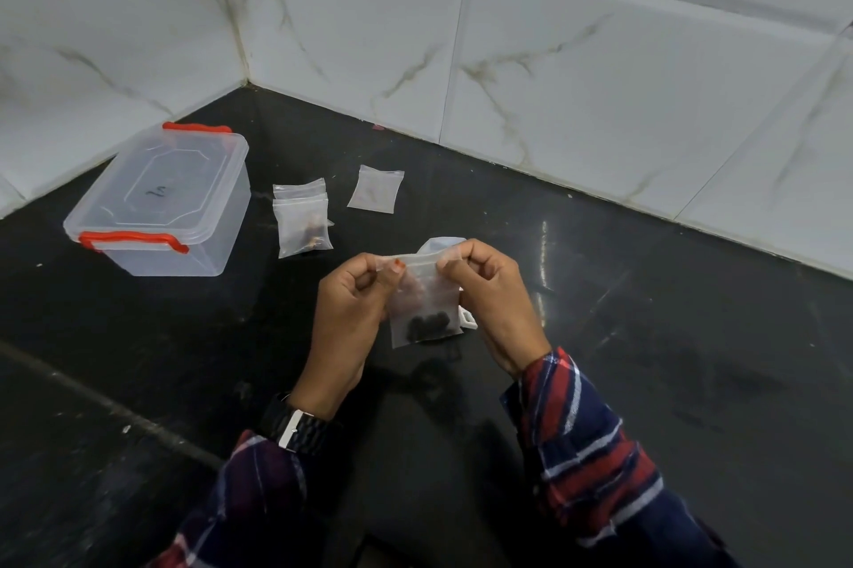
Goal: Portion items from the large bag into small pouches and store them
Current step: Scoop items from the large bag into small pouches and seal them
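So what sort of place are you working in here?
Probably a home kitchen corner: a dark polished stone countertop meets marble-look wall tiles, with a clear plastic storage box with red handles beside small pouches.

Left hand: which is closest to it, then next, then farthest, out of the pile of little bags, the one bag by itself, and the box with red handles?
From the left hand:
1. Pile of little bags, just beyond it, slightly left.
2. Single bag, farther back, near the wall.
3. Box with red handles, far left, in the corner.
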A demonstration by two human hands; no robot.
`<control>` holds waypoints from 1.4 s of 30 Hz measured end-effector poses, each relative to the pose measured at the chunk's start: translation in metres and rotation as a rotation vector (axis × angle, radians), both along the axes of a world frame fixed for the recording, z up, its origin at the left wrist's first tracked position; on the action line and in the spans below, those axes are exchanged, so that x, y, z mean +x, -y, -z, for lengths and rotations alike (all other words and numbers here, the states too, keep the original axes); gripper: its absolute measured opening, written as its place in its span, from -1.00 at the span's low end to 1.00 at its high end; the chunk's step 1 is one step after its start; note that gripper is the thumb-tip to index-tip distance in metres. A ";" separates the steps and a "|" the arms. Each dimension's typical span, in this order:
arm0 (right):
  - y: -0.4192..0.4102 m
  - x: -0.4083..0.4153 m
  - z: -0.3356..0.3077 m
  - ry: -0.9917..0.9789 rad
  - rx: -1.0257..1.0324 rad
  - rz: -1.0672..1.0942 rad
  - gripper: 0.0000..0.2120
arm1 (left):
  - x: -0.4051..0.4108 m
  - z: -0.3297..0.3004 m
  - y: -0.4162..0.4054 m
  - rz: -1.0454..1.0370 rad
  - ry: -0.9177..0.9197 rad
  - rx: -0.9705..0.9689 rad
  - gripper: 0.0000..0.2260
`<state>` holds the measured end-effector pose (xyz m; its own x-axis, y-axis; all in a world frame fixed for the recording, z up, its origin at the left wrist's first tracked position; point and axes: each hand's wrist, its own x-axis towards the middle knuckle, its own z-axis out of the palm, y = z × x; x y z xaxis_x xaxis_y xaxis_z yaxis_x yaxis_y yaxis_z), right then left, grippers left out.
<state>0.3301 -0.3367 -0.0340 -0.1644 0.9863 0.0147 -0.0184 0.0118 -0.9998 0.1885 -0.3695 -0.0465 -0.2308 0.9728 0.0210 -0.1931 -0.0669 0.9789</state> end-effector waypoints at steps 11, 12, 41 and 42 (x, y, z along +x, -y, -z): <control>0.003 -0.007 -0.001 0.120 0.053 0.030 -0.88 | -0.004 -0.004 0.000 0.057 -0.125 -0.022 -0.92; 0.003 -0.008 -0.001 0.128 0.053 0.017 -0.87 | -0.005 -0.004 0.000 0.051 -0.140 -0.009 -0.91; -0.005 -0.020 0.002 -0.143 -0.021 0.027 -0.90 | -0.018 -0.006 -0.009 0.033 0.029 -0.089 -0.78; -0.005 -0.021 0.002 -0.138 -0.031 0.017 -0.90 | -0.019 -0.006 -0.009 0.018 0.019 -0.081 -0.78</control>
